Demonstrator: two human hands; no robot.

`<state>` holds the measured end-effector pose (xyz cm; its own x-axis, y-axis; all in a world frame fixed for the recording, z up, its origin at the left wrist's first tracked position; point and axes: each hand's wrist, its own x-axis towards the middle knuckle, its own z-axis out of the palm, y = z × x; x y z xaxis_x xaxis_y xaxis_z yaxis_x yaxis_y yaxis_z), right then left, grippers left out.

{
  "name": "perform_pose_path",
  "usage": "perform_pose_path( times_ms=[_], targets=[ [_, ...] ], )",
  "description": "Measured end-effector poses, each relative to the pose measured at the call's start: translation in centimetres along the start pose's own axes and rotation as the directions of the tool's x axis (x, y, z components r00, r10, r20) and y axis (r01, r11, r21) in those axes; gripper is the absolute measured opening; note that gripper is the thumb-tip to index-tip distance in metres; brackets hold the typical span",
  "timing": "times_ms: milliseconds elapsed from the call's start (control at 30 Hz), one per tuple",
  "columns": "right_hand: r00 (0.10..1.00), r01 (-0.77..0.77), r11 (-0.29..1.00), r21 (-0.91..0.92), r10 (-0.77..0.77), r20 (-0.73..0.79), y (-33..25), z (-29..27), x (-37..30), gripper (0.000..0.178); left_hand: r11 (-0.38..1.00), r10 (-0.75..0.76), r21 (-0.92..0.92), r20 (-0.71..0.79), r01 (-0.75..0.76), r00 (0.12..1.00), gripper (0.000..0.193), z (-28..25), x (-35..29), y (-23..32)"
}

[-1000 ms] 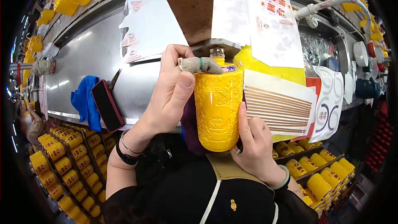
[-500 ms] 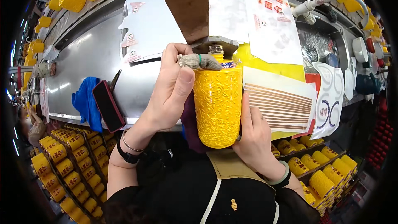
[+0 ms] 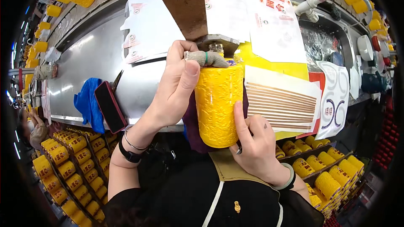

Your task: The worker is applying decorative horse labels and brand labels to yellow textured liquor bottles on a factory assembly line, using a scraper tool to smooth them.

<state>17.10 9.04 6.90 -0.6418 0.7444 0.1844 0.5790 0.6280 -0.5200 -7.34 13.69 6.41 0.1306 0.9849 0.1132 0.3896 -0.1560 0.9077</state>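
A yellow embossed bottle (image 3: 219,105), cylindrical with a wavy raised pattern, lies in front of me with its neck end away from my body. My left hand (image 3: 174,86) is closed on its far end; a grey knit finger cover (image 3: 207,58) with a green band sits on one finger and bends over the bottle's shoulder. My right hand (image 3: 259,143) lays its index finger along the bottle's right side. Its other fingers curl round a small thing with a grey metal tip (image 3: 239,150), mostly hidden. Under the bottle is a dark purple cloth (image 3: 190,124).
To the right lies a white sheet with brown strips (image 3: 282,105). A phone (image 3: 110,107) and a blue cloth (image 3: 89,103) lie left on the metal table (image 3: 80,80). A brown post (image 3: 183,6) rises ahead. Racks of yellow bottles (image 3: 69,170) stand on both sides below.
The bottle has turned, so another part of its raised pattern faces up, and it has shifted slightly left. My right index finger has moved from the edge onto its side.
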Motion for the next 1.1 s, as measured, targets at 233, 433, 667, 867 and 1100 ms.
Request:
perform_pose_path(
  times_ms=[233, 433, 667, 867, 1100],
  targets=[
    [0.988, -0.157, 0.987, 0.016, 0.157, 0.008, 0.7, 1.2, 0.2, 0.088, 0.955, 0.177, 0.248, -0.042, -0.162, 0.983, 0.064, 0.8, 0.7, 0.6],
    [0.992, -0.128, 0.989, 0.078, 0.126, 0.030, 0.5, 0.7, -0.6, 0.100, 0.825, 0.279, 0.532, -0.092, -0.190, 0.956, 0.052, 0.3, 0.3, 1.4],
    [0.992, -0.126, 0.991, 0.055, 0.124, 0.025, 1.2, 1.7, -1.4, 0.106, 0.880, 0.164, 0.475, -0.274, -0.015, 0.948, 0.067, 0.6, -5.3, -0.6],
    [0.996, -0.085, 0.995, 0.056, 0.087, -0.031, 1.6, 2.2, -1.8, 0.107, 0.960, 0.144, 0.267, -0.202, -0.087, 0.969, 0.122, 4.0, -10.4, -0.8],
    [0.994, -0.103, 0.979, 0.177, 0.098, 0.040, 1.3, 0.9, -1.5, 0.098, 0.916, 0.271, 0.377, -0.338, -0.134, 0.901, 0.095, 7.3, -10.2, 1.0]
  ],
)
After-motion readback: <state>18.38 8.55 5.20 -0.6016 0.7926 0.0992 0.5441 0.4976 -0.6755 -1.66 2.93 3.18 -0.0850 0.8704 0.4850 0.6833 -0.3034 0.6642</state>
